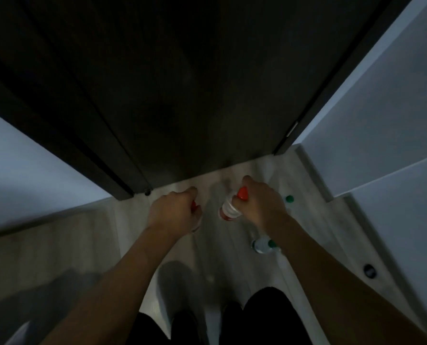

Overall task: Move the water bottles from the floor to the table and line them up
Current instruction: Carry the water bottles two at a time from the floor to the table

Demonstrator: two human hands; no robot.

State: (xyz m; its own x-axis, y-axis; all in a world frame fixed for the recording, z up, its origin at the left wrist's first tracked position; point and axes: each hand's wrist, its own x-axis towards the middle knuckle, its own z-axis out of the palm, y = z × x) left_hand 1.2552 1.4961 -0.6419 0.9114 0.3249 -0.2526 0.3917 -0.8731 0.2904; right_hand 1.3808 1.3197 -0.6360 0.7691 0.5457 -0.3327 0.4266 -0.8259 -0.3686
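The left hand (175, 210) is curled into a fist around the neck of a clear bottle with a red cap (194, 206) — only a sliver of the cap and a pale edge of the body show past the fingers; the bottle hangs below the fist, over the pale wood-look floor (83, 245). Just to its right the right hand (259, 205) grips a second red-capped bottle (228, 209) by the neck; its orange-red cap stands clear of the thumb and its clear body carries a white and red label. Lower and right of that, partly behind the right forearm, a clear bottle with a green cap (263, 244) stands on the floor; further right, beyond the right hand, a second green cap (289, 198) shows, its bottle mostly hidden. The count — two red-capped bottles in the hands, two green-capped on the floor, four in all; a dark door (182, 95) rises behind them, pale walls either side.
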